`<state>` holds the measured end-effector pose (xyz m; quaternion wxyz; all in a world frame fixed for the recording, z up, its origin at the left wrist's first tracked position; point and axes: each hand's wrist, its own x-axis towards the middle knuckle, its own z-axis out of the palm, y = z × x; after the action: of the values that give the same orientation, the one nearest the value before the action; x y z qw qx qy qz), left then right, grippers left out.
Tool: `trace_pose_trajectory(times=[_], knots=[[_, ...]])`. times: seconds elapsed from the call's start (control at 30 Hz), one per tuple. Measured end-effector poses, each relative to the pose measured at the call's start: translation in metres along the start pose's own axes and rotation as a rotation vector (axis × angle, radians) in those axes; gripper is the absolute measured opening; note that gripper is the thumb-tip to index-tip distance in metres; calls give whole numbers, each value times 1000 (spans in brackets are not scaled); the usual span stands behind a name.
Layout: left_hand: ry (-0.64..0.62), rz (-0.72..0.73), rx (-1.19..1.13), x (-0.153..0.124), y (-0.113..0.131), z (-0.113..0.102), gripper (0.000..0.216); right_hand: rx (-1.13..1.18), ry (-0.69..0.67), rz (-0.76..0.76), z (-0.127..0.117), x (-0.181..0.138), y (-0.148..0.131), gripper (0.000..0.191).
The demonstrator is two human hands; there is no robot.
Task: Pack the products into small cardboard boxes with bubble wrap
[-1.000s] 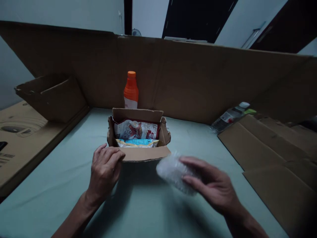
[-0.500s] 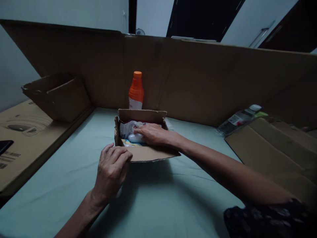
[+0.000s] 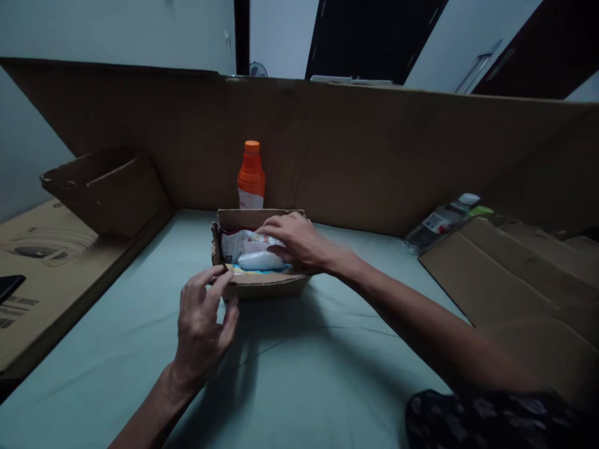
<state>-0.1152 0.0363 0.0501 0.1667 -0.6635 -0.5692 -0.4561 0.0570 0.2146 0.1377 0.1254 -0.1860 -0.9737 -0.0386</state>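
A small open cardboard box (image 3: 266, 290) stands in the middle of the green cloth. Inside it lie a roll-shaped translucent white plastic bundle (image 3: 262, 260), a printed clear plastic packet (image 3: 234, 244) and something yellow and blue beneath them. My right hand (image 3: 299, 242) is over the right side of the box, fingers stretched out and apart, thumb low near the white bundle. At the front left corner, my left hand (image 3: 202, 321) has its fingertips on the box's edge, with thumb and fingers apart. The right hand hides the box's right end.
Behind the box stands an orange bottle (image 3: 251, 178), close to a tall cardboard panel (image 3: 355, 149). To the left, an open carton (image 3: 126, 193) rests on a large flat box (image 3: 42, 268). A clear bottle (image 3: 440, 221) leans by a cardboard box (image 3: 505, 268) at right.
My right hand has come up from the box's contents and its fingers have straightened. My left hand's grip on the front flap has loosened. The flap has tilted up, showing the front wall.
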Motion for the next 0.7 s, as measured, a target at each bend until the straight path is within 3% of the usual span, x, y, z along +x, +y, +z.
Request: trace_pose_trajectory(times=[0.13, 0.2, 0.27, 0.33, 0.4, 0.47, 0.6, 0.7], knots=[[94, -126, -55, -3, -7, -6, 61, 148, 604, 244, -24, -75, 11, 17], [66, -268, -130, -5, -15, 1, 60, 217, 738, 421, -16, -113, 13, 14], [14, -464, -246, -8, -23, 14, 60, 317, 670, 535, 7, -139, 11, 18], [-52, -645, -398, -11, -30, 31, 59, 433, 497, 572, 37, -146, 7, 31], [-97, -748, -530, -15, -33, 44, 55, 534, 359, 557, 65, -138, 3, 47], [-106, -794, -591, -17, -34, 48, 53, 593, 327, 545, 84, -120, -1, 54], [-78, -846, -578, -16, -30, 38, 51, 630, 343, 540, 89, -97, -8, 50], [-56, -843, -583, -13, -13, 36, 49, 636, 338, 552, 79, -116, -14, 45]])
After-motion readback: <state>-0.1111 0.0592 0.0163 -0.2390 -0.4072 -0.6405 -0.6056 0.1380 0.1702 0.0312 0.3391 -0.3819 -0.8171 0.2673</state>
